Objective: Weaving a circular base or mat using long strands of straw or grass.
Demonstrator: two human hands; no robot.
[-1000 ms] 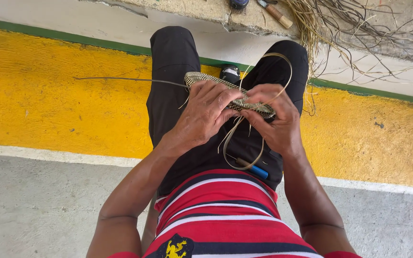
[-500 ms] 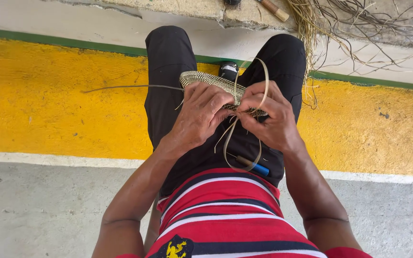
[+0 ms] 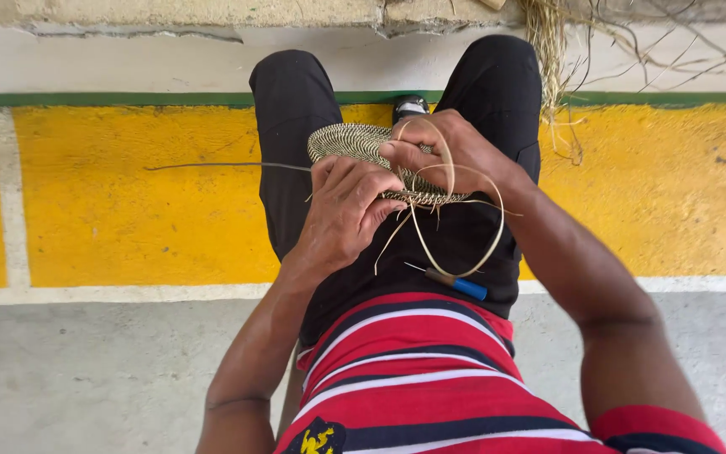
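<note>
Resting across the lap on black trousers [image 3: 296,143], a flat woven disc [image 3: 355,141] of pale and dark fibre, pinched at its near edge between both hands. Left hand [image 3: 342,214] closed on the disc's rim from below and to the side, fingers curled over the weave. Right hand [image 3: 455,151] closed too, thumb and fingertips nipping a pale strand [image 3: 464,214] right at the rim where the two hands meet. Looping down from that pinch toward the belly and back up again, the same strand, slack and springy. Sticking out sideways past the left hand, a thin dark stalk [image 3: 220,166], well clear of both grips. Just beneath the loop, lying on the trousers, a small tool with a blue handle [image 3: 468,288].

Likely troubles from here: loop snagging on the blue handle or kinking where bent tightest, since so much slack hangs free; strand slipping out of the right pinch if pulled hard, loosening the last stitch; stalk poking or catching on a wrist; disc sliding off the thighs if either hold relaxes.

Further out from the hands, a yellow painted band [image 3: 128,210] with white lines and a green edge, grey concrete [image 3: 86,370] nearer the body, and a loose bundle of dry fibre [image 3: 548,42] beyond the right knee against a rough ledge.
</note>
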